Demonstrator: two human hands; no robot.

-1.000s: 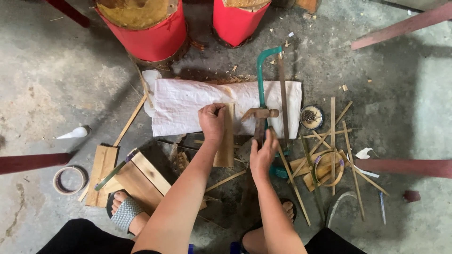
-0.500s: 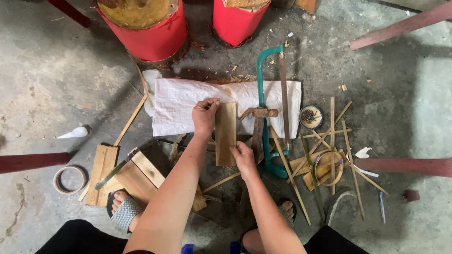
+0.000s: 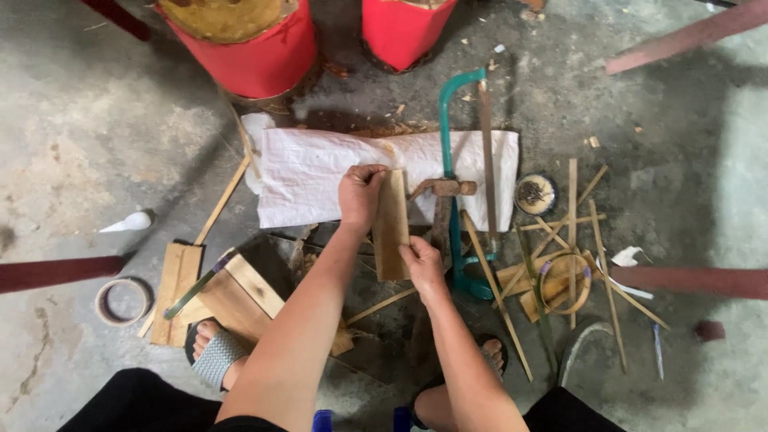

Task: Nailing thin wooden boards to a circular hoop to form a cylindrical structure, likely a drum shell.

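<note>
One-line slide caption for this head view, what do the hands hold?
Left hand and right hand grip opposite ends of a flat tan wooden slat above a white woven sack beside a teal-framed hacksaw.

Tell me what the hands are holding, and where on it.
Both hold one wooden slat: left hand grips its top left edge, right hand its lower right edge.

Concrete floor, seen from above. Left hand (image 3: 362, 194) grips the upper end of an upright wooden slat (image 3: 391, 226); right hand (image 3: 422, 258) holds its lower end. Beneath: white woven sack (image 3: 320, 180). Just right: hammer (image 3: 442, 190), teal-framed hacksaw (image 3: 453, 160). Farther right: scattered bamboo strips (image 3: 596, 248). Above: two red drums (image 3: 264, 56).
</note>
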